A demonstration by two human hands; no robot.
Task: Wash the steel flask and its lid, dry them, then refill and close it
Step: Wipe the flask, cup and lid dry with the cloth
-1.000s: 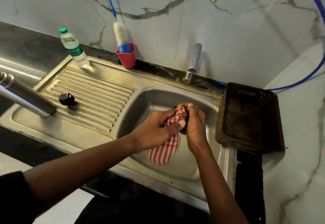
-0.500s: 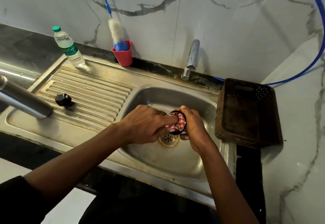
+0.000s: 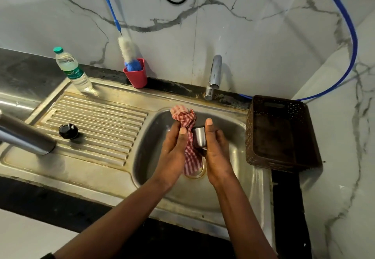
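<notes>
Over the sink basin (image 3: 233, 128) my right hand (image 3: 216, 153) holds a small steel cup lid (image 3: 199, 139), fingers around it. My left hand (image 3: 174, 153) grips a red and white checked cloth (image 3: 187, 134) against the lid; the cloth bunches above the hands and hangs down between them. The steel flask (image 3: 24, 134) lies on its side on the draining board (image 3: 97, 124) at the far left. A black stopper (image 3: 68, 130) stands on the board's ridges near the flask.
A plastic water bottle (image 3: 72, 72) stands at the board's back left. A red cup (image 3: 137, 76) holding a bottle brush (image 3: 126, 49) sits against the wall. The tap (image 3: 213, 76) is behind the basin. A brown basket (image 3: 282, 132) stands right of the sink.
Both hands have risen slightly over the basin. The cloth, earlier stuffed inside the lid, has come out and now bunches above it and hangs below; the lid's steel outside shows.
</notes>
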